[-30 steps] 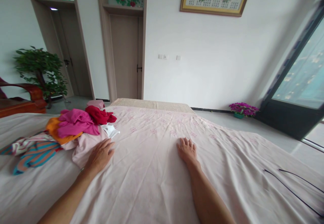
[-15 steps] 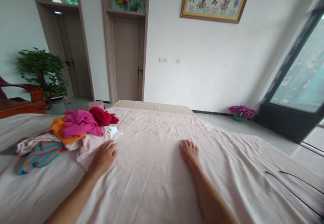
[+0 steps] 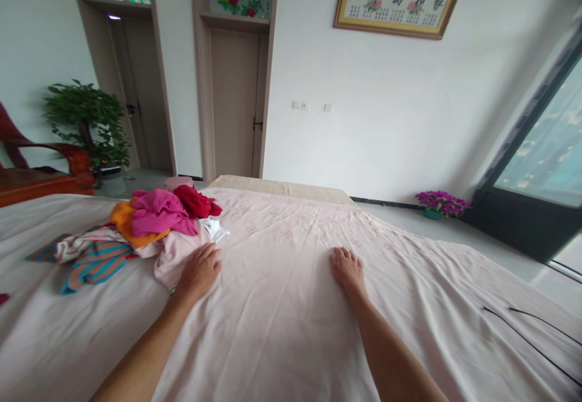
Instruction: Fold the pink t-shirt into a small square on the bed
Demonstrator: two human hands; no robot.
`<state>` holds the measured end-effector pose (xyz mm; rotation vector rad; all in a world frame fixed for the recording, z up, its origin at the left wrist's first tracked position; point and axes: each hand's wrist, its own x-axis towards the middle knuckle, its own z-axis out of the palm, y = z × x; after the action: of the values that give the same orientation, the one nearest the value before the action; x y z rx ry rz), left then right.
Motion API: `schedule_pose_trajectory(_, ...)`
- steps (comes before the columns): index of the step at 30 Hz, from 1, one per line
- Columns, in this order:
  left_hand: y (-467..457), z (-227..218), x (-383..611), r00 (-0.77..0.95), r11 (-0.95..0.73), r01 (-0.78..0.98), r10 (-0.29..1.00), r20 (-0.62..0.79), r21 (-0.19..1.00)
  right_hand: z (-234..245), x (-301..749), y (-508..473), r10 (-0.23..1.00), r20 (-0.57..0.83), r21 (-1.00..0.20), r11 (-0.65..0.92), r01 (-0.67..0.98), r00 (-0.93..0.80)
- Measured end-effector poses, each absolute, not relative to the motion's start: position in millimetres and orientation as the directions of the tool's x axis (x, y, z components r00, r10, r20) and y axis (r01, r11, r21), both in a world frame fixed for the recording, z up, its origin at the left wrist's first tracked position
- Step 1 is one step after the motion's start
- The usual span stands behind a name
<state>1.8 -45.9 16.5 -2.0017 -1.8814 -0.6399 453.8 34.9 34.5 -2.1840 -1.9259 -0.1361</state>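
Forearms enter from the bottom edge, elbows cut off by the frame.

Left hand [image 3: 200, 270]: flat, palm down, fingers together, holding nothing; it rests on the sheet [image 3: 282, 305] and its far side touches the pale pink garment [image 3: 175, 253] at the near edge of the clothes pile [image 3: 136, 232].

Right hand [image 3: 348, 268]: flat, palm down, fingers loosely spread, holding nothing; it rests on the sheet, well apart from the pile.

Sheet: pale pink with a faint flower print, spread over the bed, creased between and beyond the hands. Smoothing, as judged from the flat palms: keep both palms level and push outward along the creases, and keep the left hand off the pile so the garments do not drag.

Cable [image 3: 531, 335]: thin, black, lies on the sheet to the right; its end runs out of view.

Clothes pile: striped, orange, magenta, red and white pieces, heaped; how many there are cannot be told.

Pink item [image 3: 178, 182]: mostly hidden behind the pile.

Beyond the bed: chair [image 3: 40, 174], cut off at left; plant [image 3: 88, 120]; door [image 3: 234, 102]; flowers [image 3: 439, 203] on the floor; framed picture [image 3: 400, 0].
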Motion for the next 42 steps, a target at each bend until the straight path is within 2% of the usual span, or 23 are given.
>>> schedule_pose_trajectory(13, -44.8, 15.3, 0.9, 0.034, -0.075, 0.996, 0.854, 0.519, 0.058, 32.1, 452.5, 37.5, 0.953, 0.279, -0.101, -0.092, 0.991, 0.117)
schedule_pose_trajectory(22, -44.4, 16.9, 0.2, 0.012, -0.123, 0.978, 0.837, 0.548, 0.167, 30.9, 454.3, 40.9, 0.955, 0.273, -0.100, -0.090, 0.991, 0.114)
schedule_pose_trajectory(25, -47.0, 21.5, -2.4, -0.017, -0.182, 0.950, 0.780, 0.625, 0.253, 28.2, 455.7, 43.3, 0.955, 0.278, -0.094, -0.086, 0.992, 0.109)
schedule_pose_trajectory(28, -53.8, 31.4, -8.9, -0.122, -0.197, 0.928, 0.642, 0.757, 0.317, 27.0, 456.4, 44.7, 0.958, 0.259, -0.089, -0.102, 0.991, 0.122)
schedule_pose_trajectory(31, -61.5, 45.0, -19.5, -0.278, -0.062, 0.931, 0.517, 0.810, 0.359, 27.5, 456.5, 44.1, 0.961, 0.243, -0.087, -0.110, 0.990, 0.128)
schedule_pose_trajectory(35, -69.1, 64.3, -34.4, -0.445, 0.135, 0.893, 0.412, 0.795, 0.429, 27.8, 456.7, 42.5, 0.961, 0.249, -0.074, -0.106, 0.992, 0.121)
schedule_pose_trajectory(38, -72.6, 78.7, -44.9, -0.473, 0.230, 0.881, 0.412, 0.778, 0.414, 27.1, 456.6, 42.5, 0.960, 0.251, -0.067, -0.107, 0.992, 0.121)
schedule_pose_trajectory(42, -70.5, 100.6, -66.9, -0.407, 0.308, 0.908, 0.488, 0.772, 0.283, 26.6, 456.0, 43.8, 0.958, 0.261, -0.068, -0.108, 0.992, 0.122)
